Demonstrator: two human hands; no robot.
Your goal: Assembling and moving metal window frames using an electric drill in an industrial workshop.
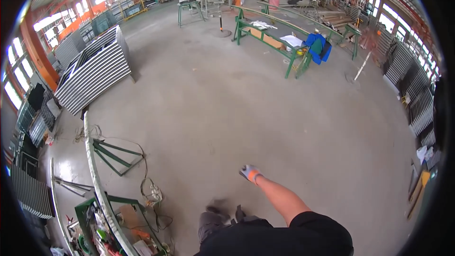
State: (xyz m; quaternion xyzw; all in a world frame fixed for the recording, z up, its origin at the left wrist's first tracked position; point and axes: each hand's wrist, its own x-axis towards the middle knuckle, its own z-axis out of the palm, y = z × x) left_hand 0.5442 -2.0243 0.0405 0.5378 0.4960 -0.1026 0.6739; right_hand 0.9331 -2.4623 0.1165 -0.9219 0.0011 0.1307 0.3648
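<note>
My right hand (250, 173) is out in front of me over the bare concrete floor (213, 109), wearing a grey glove with an orange cuff and dark fingertips. Its fingers look curled in, and nothing sticks out from them. It touches nothing; the floor lies well below it. My left hand is out of the picture. One of my feet, blurred, shows below my dark trousers (208, 225).
At the lower left, a long rail (95, 170) rests on green trestles (118, 156) near cables and tools. A stack of ribbed metal panels (95, 73) stands beyond. At the far right are a green workbench (284, 42) with a blue garment (318, 50) and a pole on a round base (362, 66).
</note>
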